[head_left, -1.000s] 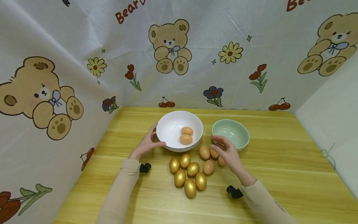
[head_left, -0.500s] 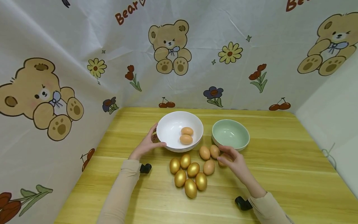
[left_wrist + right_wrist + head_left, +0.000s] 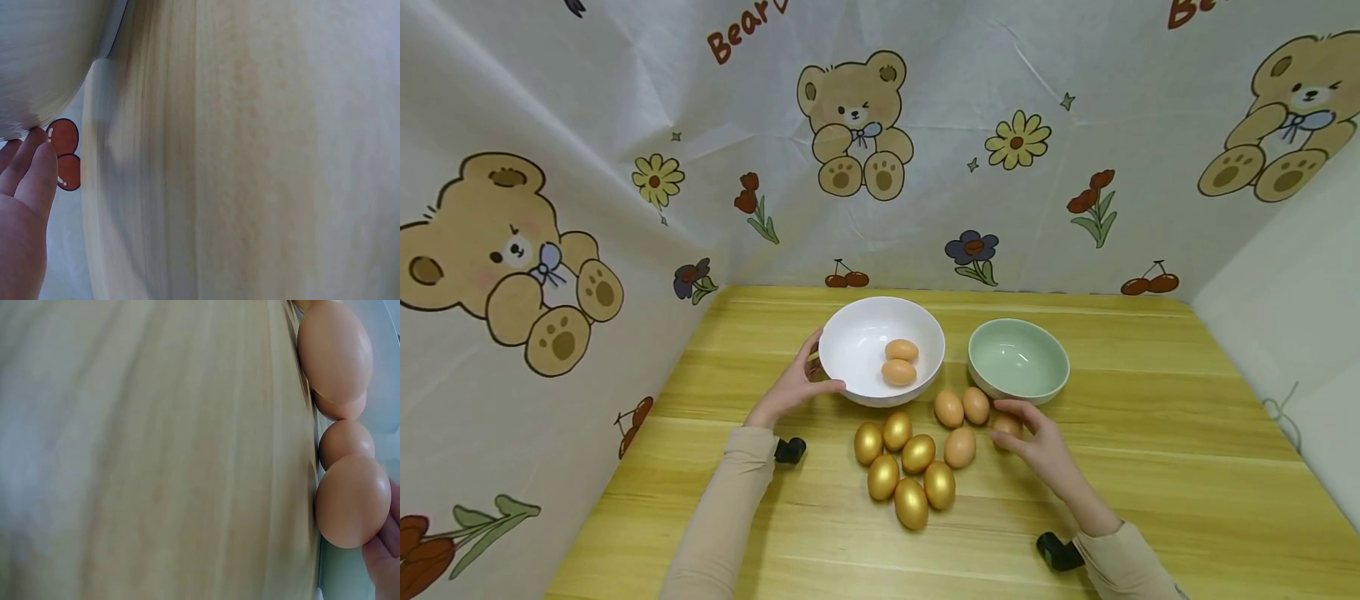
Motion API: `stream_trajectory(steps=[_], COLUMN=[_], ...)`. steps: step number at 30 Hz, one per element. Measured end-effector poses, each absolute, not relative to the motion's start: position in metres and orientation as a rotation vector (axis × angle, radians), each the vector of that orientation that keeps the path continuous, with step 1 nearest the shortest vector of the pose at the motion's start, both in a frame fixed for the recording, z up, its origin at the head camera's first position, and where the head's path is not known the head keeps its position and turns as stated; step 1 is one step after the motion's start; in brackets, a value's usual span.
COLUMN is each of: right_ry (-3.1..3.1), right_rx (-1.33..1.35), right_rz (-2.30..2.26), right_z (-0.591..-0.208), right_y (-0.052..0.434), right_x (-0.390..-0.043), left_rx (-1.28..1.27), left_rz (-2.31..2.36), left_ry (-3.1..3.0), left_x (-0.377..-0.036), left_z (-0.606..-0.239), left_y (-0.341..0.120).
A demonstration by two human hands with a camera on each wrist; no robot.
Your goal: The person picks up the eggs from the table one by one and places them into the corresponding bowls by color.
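My left hand grips the near-left rim of a white bowl, thumb on the edge; in the left wrist view its fingers touch the bowl's wall. Two brown eggs lie in that bowl. My right hand is low on the table, fingers curled round a brown egg just in front of the empty green bowl. The right wrist view shows this egg against my fingertips, with other brown eggs beyond it.
Three more brown eggs lie loose between the bowls and several golden eggs clustered near the middle of the wooden table. Cloth walls printed with bears close off the back and both sides.
My right hand dropped from beside the green bowl's rim to the table and closed on the rightmost brown egg. The left hand and the white bowl stayed put.
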State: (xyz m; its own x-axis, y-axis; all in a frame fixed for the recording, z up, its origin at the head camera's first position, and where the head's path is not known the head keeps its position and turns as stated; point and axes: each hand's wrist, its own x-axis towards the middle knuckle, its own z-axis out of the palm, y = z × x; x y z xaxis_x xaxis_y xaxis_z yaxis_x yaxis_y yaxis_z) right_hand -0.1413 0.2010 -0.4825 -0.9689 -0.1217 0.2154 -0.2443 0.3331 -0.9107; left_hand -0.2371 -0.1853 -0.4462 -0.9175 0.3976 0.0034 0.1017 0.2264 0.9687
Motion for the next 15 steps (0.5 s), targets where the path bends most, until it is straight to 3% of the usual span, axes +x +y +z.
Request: stream_trajectory(steps=[15], right_ry=[-2.566], right_rx=[0.264], right_rz=[1.735], right_z=[-0.4868], right_y=[0.2046], right_x=[-0.1378], left_rx=[0.472], left_rz=[1.753], left_ry=[2.251], left_x=[-0.2359], left_z=[-0.4448], left_y=[-0.1844])
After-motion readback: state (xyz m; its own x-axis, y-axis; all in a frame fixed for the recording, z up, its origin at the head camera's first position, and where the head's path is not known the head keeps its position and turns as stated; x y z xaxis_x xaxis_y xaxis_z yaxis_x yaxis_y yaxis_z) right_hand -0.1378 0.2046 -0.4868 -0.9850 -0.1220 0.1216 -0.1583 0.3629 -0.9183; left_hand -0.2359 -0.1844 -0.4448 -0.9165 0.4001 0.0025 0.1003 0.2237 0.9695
